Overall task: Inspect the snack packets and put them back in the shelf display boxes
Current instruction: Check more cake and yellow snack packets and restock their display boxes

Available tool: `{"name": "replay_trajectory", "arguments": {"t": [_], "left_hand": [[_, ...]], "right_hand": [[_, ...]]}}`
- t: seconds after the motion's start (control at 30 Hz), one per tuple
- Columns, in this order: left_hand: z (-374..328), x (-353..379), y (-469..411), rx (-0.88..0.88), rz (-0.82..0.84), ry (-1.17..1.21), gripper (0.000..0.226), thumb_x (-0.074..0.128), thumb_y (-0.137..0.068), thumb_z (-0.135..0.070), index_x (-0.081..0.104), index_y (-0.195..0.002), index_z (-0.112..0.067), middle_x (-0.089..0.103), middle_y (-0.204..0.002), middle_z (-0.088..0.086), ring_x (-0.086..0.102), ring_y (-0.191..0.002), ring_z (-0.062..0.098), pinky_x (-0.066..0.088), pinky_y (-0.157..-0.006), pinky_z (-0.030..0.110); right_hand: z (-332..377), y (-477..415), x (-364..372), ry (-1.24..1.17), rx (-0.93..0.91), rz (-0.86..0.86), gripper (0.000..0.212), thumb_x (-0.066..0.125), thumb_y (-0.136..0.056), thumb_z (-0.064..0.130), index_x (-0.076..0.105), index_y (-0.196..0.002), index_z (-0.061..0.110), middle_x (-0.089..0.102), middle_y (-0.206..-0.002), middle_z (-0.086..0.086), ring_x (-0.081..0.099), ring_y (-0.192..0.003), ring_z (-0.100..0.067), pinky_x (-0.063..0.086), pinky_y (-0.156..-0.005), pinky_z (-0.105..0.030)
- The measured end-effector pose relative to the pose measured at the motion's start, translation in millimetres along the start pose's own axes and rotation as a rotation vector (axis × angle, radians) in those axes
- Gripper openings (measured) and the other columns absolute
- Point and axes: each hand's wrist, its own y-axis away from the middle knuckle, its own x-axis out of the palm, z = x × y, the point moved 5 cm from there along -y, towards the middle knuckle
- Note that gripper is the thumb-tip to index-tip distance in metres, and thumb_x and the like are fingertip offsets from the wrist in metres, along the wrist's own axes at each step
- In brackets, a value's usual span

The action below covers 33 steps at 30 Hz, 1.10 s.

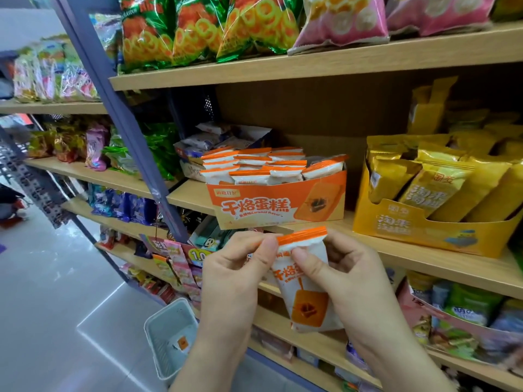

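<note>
The left hand [235,270] pinches the upper left corner of the snack packet [310,306] between thumb and forefinger, right at its orange seal strip. The right hand [353,278] grips the packet's right side, thumb pressed on the front and fingers curled behind.

The packet hangs nearly upright between them, with its long axis vertical, the seal on top and the printed face toward the camera. It is in the air, in front of the shelf [424,258] edge.

The matching orange display box [254,206] sits on that shelf, just above and beyond the hands, with its packets standing seal-up. The return is probably a short lift up and forward, and both hands are about equally near. A basket [158,355] stands on the floor below.
</note>
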Motion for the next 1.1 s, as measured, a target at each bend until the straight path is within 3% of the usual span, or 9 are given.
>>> {"name": "replay_trajectory", "arguments": {"t": [0.17,0.3,0.4,0.57,0.67,0.8,0.9,1.03,1.1], "left_hand": [[-14,-17,3,0.093,-0.115,-0.135,0.016,0.07,-0.07,-0.027,0.08,-0.081,-0.02,0.068,-0.081,0.005,0.069,-0.08,0.019,0.057,-0.064,0.027],[-16,-32,7,0.073,-0.159,-0.15,0.016,0.069,-0.07,-0.028,0.079,-0.081,-0.024,0.071,-0.085,0.007,0.071,-0.085,0.023,0.061,-0.07,0.038],[-14,-46,11,0.022,-0.125,-0.139,0.012,0.071,-0.071,-0.03,0.08,-0.078,-0.027,0.073,-0.083,0.007,0.07,-0.084,0.028,0.06,-0.072,0.044],[-30,-55,16,0.09,0.073,-0.259,0.013,0.085,-0.07,-0.028,0.078,-0.081,-0.029,0.072,-0.084,-0.002,0.068,-0.081,0.012,0.056,-0.069,0.028],[-32,-55,17,0.125,0.031,-0.319,0.014,0.08,-0.065,-0.028,0.078,-0.079,-0.028,0.068,-0.077,-0.006,0.065,-0.076,0.009,0.054,-0.067,0.028],[-26,-52,21,0.119,-0.073,-0.234,0.009,0.082,-0.065,-0.025,0.078,-0.073,-0.027,0.065,-0.073,-0.001,0.062,-0.072,0.013,0.051,-0.066,0.032],[-17,-39,25,0.038,-0.132,-0.14,0.006,0.076,-0.066,-0.025,0.076,-0.072,-0.023,0.068,-0.073,0.003,0.063,-0.071,0.02,0.054,-0.067,0.042],[-8,-6,29,-0.037,-0.071,-0.104,0.006,0.079,-0.073,-0.026,0.076,-0.078,-0.025,0.069,-0.081,0.002,0.064,-0.079,0.019,0.054,-0.072,0.037],[-14,13,31,0.034,-0.017,-0.14,0.013,0.077,-0.072,-0.03,0.077,-0.084,-0.027,0.072,-0.088,0.001,0.067,-0.087,0.018,0.054,-0.074,0.03]], "right_hand": [[-1,3,13,0.041,0.035,0.048,0.027,0.059,-0.078,0.04,0.076,-0.09,0.022,0.076,-0.087,0.005,0.072,-0.083,-0.009,0.057,-0.068,-0.02],[-5,6,28,0.078,0.092,0.078,0.037,0.051,-0.083,0.046,0.077,-0.091,0.021,0.076,-0.087,0.003,0.073,-0.082,-0.011,0.058,-0.069,-0.026],[-6,12,38,0.053,0.069,0.021,0.027,0.055,-0.082,0.043,0.078,-0.087,0.028,0.076,-0.084,0.001,0.074,-0.08,-0.015,0.06,-0.068,-0.033],[4,26,48,0.117,-0.033,-0.029,0.019,0.063,-0.079,0.037,0.079,-0.087,0.029,0.076,-0.081,0.003,0.073,-0.079,-0.016,0.061,-0.064,-0.039],[6,29,49,0.139,-0.039,-0.015,0.016,0.066,-0.079,0.034,0.078,-0.089,0.033,0.076,-0.083,0.005,0.073,-0.081,-0.015,0.061,-0.059,-0.041],[12,23,43,0.175,-0.042,0.135,0.028,0.066,-0.074,0.039,0.071,-0.101,0.035,0.074,-0.092,0.012,0.07,-0.091,-0.007,0.06,-0.06,-0.028],[17,17,31,0.244,-0.116,0.177,0.017,0.065,-0.075,0.037,0.066,-0.092,0.032,0.072,-0.086,0.011,0.07,-0.085,-0.006,0.054,-0.055,-0.017],[26,9,1,0.312,-0.216,0.176,0.005,0.07,-0.08,0.028,0.067,-0.082,0.03,0.071,-0.081,0.013,0.068,-0.082,-0.005,0.053,-0.061,-0.016],[28,8,-13,0.325,-0.26,0.199,0.009,0.072,-0.08,0.022,0.07,-0.078,0.031,0.071,-0.08,0.015,0.068,-0.082,-0.005,0.054,-0.061,-0.017]]}}
